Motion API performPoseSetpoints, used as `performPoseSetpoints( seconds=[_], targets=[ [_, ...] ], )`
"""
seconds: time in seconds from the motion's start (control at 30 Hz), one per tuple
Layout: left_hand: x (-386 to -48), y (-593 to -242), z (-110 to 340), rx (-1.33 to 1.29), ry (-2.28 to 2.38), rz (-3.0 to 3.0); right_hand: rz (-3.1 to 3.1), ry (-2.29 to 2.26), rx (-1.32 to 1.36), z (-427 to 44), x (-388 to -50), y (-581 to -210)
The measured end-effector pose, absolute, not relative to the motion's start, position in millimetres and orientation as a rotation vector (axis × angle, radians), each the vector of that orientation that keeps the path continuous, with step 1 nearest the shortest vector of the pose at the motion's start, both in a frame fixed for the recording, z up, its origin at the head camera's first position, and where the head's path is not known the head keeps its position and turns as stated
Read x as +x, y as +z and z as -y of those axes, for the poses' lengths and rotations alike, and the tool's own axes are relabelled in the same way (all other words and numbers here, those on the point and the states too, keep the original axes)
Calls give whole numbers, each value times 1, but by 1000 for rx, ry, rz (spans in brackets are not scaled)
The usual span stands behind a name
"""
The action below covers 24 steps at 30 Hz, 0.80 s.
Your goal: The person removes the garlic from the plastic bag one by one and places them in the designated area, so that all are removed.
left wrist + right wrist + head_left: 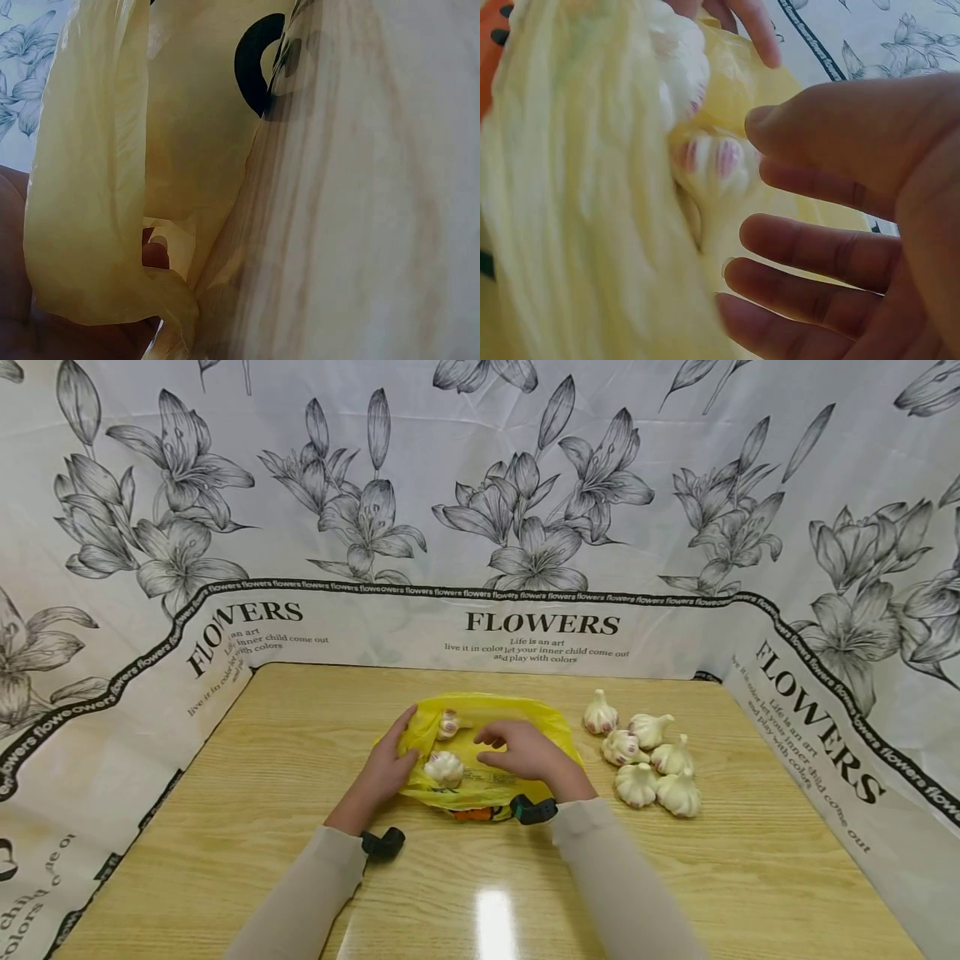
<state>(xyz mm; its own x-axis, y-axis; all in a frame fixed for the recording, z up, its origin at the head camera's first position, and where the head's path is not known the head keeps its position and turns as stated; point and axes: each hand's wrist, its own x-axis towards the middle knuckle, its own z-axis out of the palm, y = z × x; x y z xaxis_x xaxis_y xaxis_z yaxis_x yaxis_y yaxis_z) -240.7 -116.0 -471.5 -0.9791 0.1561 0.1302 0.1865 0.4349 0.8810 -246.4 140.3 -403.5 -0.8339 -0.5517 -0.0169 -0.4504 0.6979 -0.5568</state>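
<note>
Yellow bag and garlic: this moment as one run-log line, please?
left hand: holds left edge of yellow plastic bag; right hand: empty, over bag; in bag: two garlic bulbs; on table, right of bag: six garlic bulbs

Head view faces down toward twelve o'clock; wrist views, close and apparently tilted, share its yellow plastic bag (487, 782).

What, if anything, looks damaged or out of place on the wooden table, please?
Nothing stands out: the thin yellow plastic bag is just crumpled, two white, purplish garlic bulbs lie inside it, and six whitish garlic bulbs sit grouped beside it.
</note>
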Motion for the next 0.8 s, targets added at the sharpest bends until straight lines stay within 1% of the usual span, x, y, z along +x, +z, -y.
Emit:
performPoseSetpoints(
  seconds=[0.2, 0.53, 0.8],
  targets=[
    [-241, -472, 117, -310, -1624, 2641, -2744, -786, -809, -125, -247, -409],
    [-242, -473, 118, -314, -1631, 2642, -2722, -827, -692, -104, -245, -415],
    [-241, -471, 117, -306, -1620, 2655, -2700, -844, -684, -93, -244, -418]
  ],
)
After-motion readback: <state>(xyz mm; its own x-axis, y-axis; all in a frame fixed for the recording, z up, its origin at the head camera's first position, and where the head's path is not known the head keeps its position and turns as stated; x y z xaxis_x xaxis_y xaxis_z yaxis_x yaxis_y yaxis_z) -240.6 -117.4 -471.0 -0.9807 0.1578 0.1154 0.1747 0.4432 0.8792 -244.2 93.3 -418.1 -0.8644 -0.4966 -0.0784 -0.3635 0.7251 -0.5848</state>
